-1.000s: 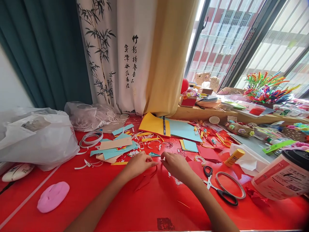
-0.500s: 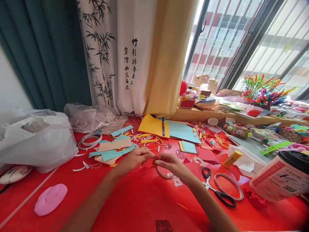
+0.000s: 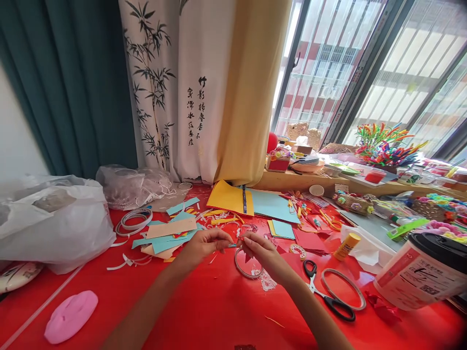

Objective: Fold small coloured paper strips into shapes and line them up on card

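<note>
Near the middle of the red table [image 3: 204, 301], my left hand [image 3: 215, 240] is pinched on a thin light-blue piece [image 3: 232, 246]. My right hand [image 3: 255, 248] faces it, fingers closed on a small dark red piece [image 3: 247, 250], and the fingertips of both hands nearly meet. Below my right hand lies a thin ring [image 3: 239, 270], beside white lacy scraps [image 3: 268, 281]. Black-handled scissors [image 3: 316, 290] rest to the right, partly under a second ring [image 3: 361, 296].
Cut paper strips [image 3: 171, 228] lie at the left, near a white plastic bag [image 3: 83, 214] and a pink pad [image 3: 71, 316]. Yellow and blue sheets [image 3: 273, 204] are behind my hands. A glue stick [image 3: 346, 246] and a large tub [image 3: 419, 272] stand at the right.
The view has tilted up slightly. My left hand now shows a light-blue piece at its fingertips, and the dark red piece sits lower in my right fingers.
</note>
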Action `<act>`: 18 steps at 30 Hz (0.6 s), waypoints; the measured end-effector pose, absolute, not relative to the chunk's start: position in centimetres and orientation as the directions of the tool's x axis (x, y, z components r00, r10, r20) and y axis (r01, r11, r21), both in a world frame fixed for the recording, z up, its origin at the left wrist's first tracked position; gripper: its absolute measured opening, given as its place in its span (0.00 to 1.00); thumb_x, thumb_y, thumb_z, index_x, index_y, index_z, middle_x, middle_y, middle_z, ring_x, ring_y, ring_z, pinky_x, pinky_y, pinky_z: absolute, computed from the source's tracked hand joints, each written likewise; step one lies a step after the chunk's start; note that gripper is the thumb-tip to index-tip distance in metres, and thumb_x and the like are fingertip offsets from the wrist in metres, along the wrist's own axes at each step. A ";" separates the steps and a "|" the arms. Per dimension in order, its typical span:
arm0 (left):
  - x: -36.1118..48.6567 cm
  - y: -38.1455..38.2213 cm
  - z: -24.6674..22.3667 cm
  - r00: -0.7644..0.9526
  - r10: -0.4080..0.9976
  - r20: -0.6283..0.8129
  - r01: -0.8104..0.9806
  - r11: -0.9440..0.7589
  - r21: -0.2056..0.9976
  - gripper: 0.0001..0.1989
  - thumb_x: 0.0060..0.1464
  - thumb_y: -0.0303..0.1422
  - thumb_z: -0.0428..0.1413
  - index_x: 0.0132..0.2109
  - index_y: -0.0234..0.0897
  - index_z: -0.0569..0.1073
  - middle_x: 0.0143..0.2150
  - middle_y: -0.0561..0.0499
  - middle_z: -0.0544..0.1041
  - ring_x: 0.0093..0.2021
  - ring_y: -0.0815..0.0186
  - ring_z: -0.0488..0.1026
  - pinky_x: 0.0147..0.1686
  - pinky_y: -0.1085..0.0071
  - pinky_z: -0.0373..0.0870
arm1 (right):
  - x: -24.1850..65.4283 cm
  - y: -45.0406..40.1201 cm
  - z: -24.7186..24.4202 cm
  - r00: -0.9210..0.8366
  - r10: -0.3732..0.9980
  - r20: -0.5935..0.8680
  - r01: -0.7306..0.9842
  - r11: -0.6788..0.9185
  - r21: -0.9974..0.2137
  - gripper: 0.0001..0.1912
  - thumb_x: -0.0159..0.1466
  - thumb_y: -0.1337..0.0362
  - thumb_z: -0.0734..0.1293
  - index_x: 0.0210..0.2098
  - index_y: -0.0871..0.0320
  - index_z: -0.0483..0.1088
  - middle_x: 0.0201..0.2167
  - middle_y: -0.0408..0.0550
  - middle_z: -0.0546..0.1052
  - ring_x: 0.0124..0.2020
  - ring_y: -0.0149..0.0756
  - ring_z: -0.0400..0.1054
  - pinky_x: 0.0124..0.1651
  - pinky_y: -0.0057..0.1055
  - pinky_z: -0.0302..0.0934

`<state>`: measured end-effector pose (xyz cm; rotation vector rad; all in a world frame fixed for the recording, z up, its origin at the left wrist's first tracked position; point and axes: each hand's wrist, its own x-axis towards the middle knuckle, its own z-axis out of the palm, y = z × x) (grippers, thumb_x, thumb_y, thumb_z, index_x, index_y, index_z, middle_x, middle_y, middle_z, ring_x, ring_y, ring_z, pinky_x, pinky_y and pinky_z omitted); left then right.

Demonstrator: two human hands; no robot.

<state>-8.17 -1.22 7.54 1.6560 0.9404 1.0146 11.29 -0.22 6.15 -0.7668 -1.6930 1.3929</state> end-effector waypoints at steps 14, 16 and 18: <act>-8.2 -1.7 7.4 0.377 0.887 0.267 0.197 -0.358 0.912 0.09 0.51 0.33 0.53 0.38 0.38 0.76 0.33 0.51 0.74 0.36 0.67 0.68 0.37 0.72 0.64 | 11.1 -0.5 6.2 -0.645 0.746 0.167 0.214 0.386 -0.897 0.12 0.65 0.59 0.54 0.37 0.56 0.66 0.29 0.42 0.64 0.30 0.29 0.55 0.35 0.26 0.51; -8.1 -1.6 7.2 0.353 0.908 0.227 0.221 -0.316 0.923 0.10 0.51 0.34 0.53 0.40 0.38 0.74 0.34 0.51 0.74 0.37 0.66 0.69 0.38 0.72 0.64 | 11.1 -0.6 6.2 -0.648 0.742 0.172 0.236 0.410 -0.881 0.12 0.65 0.60 0.54 0.35 0.56 0.66 0.28 0.41 0.64 0.29 0.28 0.55 0.34 0.26 0.52; -8.0 -1.5 7.1 0.347 0.919 0.190 0.213 -0.274 0.938 0.10 0.51 0.35 0.53 0.41 0.38 0.71 0.33 0.52 0.73 0.36 0.67 0.69 0.37 0.72 0.64 | 11.0 -0.6 6.2 -0.647 0.742 0.173 0.261 0.429 -0.865 0.12 0.65 0.60 0.53 0.34 0.56 0.65 0.28 0.41 0.63 0.29 0.28 0.55 0.33 0.26 0.52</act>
